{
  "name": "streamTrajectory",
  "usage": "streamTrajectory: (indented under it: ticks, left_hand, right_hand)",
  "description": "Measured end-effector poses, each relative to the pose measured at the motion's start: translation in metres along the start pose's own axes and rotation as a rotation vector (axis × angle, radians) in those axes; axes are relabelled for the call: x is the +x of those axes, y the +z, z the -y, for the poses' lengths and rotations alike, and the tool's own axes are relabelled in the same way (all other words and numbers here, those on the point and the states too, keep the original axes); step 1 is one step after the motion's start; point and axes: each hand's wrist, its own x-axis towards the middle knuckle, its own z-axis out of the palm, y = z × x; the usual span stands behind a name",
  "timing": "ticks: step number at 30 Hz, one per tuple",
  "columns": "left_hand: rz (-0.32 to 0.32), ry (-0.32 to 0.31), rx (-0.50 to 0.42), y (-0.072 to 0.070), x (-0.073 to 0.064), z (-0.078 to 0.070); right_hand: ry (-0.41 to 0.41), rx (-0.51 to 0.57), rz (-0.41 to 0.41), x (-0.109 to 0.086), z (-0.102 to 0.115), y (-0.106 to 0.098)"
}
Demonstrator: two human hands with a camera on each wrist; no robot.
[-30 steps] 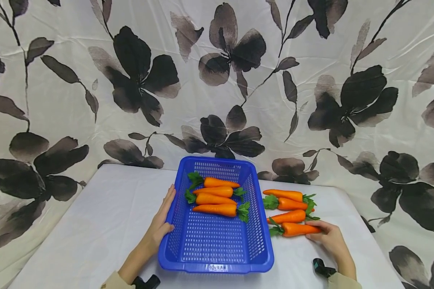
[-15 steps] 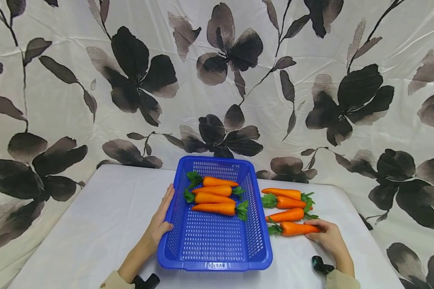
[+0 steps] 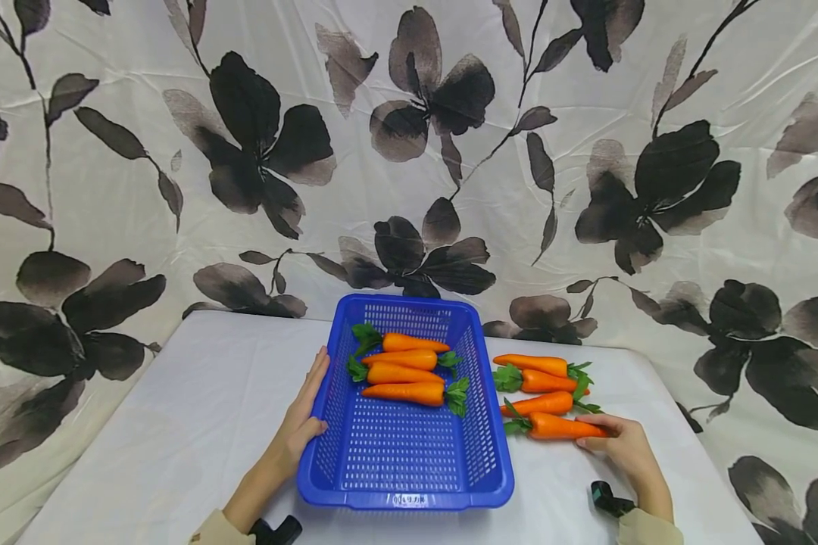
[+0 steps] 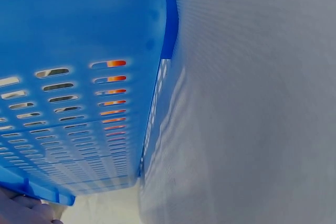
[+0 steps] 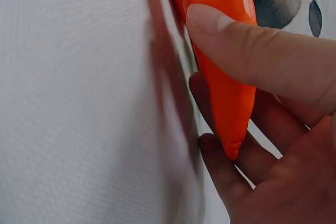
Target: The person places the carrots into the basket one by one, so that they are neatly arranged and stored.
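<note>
A blue plastic basket (image 3: 409,454) with slotted walls holds several orange carrots (image 3: 405,393) with green leafy tops, lying crosswise in its far half. Along its left side lies my left hand (image 3: 300,424), fingers straight against the outer wall and thumb at the rim. The left wrist view shows the basket wall (image 4: 79,35) close up, with orange through the slots. To the right of the basket, my right hand (image 3: 620,443) pinches the pointed end of a carrot (image 3: 552,426), thumb on top. In the right wrist view that carrot (image 5: 228,116) is slightly above the cloth.
More carrots (image 3: 538,405) lie in a row on the table just beyond the held one, close to the basket's right wall. A white cloth (image 3: 170,424) covers the table. Behind it hangs a floral curtain (image 3: 354,174).
The right hand has lifted the carrot slightly, and its leafy end has shifted a little toward the far side. My left hand and the basket stay in place.
</note>
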Motion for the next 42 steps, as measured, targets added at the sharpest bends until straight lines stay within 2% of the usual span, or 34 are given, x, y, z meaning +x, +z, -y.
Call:
streamTrajectory:
  ticks: [7,15,22,29,42]
  left_hand:
    - [-0.005,0.001,0.017,0.000,-0.001,0.000]
    - [-0.007,-0.001,0.017,0.001,-0.001,0.000]
    - [-0.003,0.000,-0.006,0.001,-0.001,0.000]
    - [-0.005,0.003,0.004,0.001,-0.001,0.000]
    - [-0.003,0.002,0.005,0.001,-0.001,-0.001]
  right_hand:
    - [0.001,0.018,0.008,-0.002,0.003,-0.002]
    - [-0.058,0.017,-0.006,-0.006,0.011,-0.005]
    - [-0.095,0.105,-0.030,-0.011,0.020,-0.007]
    - [-0.089,0.090,-0.081,-0.014,0.036,-0.010]
    - [-0.108,0.126,-0.210,-0.024,0.065,-0.009]
